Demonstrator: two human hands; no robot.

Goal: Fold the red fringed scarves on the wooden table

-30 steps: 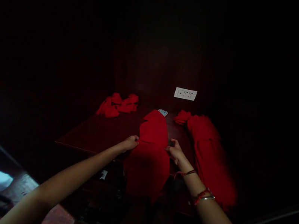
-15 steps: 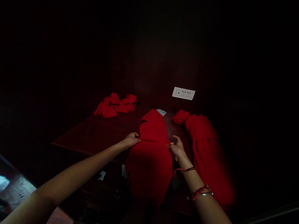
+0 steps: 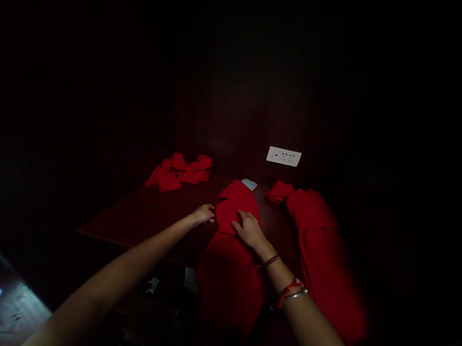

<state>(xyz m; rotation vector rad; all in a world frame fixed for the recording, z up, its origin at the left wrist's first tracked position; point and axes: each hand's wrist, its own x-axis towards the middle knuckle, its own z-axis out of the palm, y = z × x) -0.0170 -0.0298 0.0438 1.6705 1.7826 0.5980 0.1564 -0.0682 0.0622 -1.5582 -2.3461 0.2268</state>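
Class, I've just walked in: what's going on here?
A person's right hand rests on a red cloth that hangs over the table's near edge. The left hand is beside it, contact unclear. A long red fabric bundle lies to the right, crumpled red cloth pieces at the back left, and a phone behind.

two hands [image 3: 204,214] [image 3: 250,230], one phone [image 3: 249,184], one socket plate [image 3: 284,157], one table [image 3: 131,221]; red cloths [image 3: 231,281], count unclear

Long red cloth [image 3: 234,279], notched at left, draped over the edge of the table [image 3: 145,215]
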